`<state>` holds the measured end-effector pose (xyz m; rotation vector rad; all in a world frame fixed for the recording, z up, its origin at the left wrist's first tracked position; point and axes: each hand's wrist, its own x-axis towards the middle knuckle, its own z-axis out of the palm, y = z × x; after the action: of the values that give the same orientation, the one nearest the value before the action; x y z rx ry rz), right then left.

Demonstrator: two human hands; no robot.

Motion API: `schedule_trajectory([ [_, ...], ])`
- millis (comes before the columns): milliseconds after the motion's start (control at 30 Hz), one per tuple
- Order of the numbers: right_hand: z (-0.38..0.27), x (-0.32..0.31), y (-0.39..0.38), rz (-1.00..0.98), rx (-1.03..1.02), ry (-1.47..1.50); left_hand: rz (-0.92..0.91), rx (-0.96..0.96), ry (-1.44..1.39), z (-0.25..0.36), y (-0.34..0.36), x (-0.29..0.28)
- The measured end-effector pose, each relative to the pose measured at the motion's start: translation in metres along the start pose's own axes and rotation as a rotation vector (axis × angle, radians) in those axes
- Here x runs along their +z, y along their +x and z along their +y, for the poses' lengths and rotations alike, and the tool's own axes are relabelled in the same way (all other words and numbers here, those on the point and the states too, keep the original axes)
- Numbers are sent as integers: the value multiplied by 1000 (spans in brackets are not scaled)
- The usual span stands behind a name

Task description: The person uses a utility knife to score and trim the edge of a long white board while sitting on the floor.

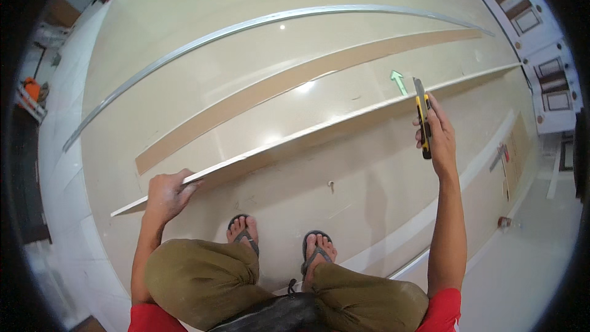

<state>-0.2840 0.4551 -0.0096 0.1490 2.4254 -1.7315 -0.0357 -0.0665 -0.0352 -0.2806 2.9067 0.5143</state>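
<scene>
A long, thin pale board (307,134) runs across the floor with its white edge uppermost. My left hand (167,192) grips that edge near the board's left end, fingers curled over it. My right hand (441,138) is closed around a yellow and black utility knife (421,107), its blade pointing away from me, at the board's right part. Beyond the board lie a long brown strip (258,98) and, farther off, a curved-looking silver metal length (246,24). A pale green arrow shape (397,81) shows just past the board, left of the knife.
My sandalled feet (316,249) are on the glossy beige floor (184,55). Tools and scraps (504,157) lie at the right. Panelled white doors or boards (513,0) line the upper right. An orange object (32,89) sits among clutter at the far left.
</scene>
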Motion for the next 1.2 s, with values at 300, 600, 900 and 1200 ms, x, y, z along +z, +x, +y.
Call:
schedule_trajectory([
  [300,-22,116,-114,-686,30,99,-29,13,83,39,11,2],
  [600,2,109,-106,-156,48,253,38,48,80,32,14,6],
  [900,22,117,-104,-74,1,200,32,33,115,37,15,9],
  [1200,3,110,-91,13,100,205,23,13,85,39,14,7],
])
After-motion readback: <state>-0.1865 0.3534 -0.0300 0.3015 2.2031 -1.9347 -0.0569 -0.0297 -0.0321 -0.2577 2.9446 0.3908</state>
